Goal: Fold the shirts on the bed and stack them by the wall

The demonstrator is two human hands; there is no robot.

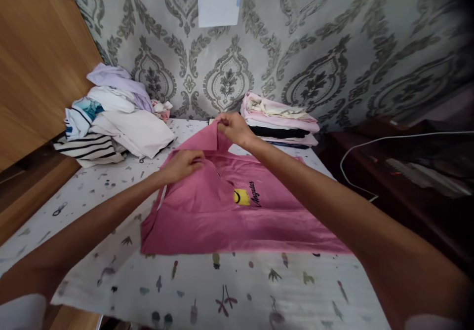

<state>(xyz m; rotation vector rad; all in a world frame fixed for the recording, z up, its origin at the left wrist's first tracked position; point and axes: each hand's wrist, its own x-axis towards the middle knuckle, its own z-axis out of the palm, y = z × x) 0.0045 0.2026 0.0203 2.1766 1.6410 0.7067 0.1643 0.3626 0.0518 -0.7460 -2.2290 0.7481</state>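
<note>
A pink T-shirt [207, 226] with a yellow patch and the printed word "Angeles" lies spread sideways on the patterned sheet, partly folded over at its far left. My right hand [233, 127] pinches a raised corner of the shirt at the far side, lifting it off the sheet. Nearer and to the left, my left hand [185, 165] grips the fabric with its fingers closed on a fold. My right forearm passes over the shirt's right part and hides some of it.
A loose heap of clothes [126, 123] sits at the back left beside a wooden panel [40, 63]. Folded clothes [281, 123] are stacked at the back right against the patterned wall. A white cable [344, 155] curves over dark furniture on the right.
</note>
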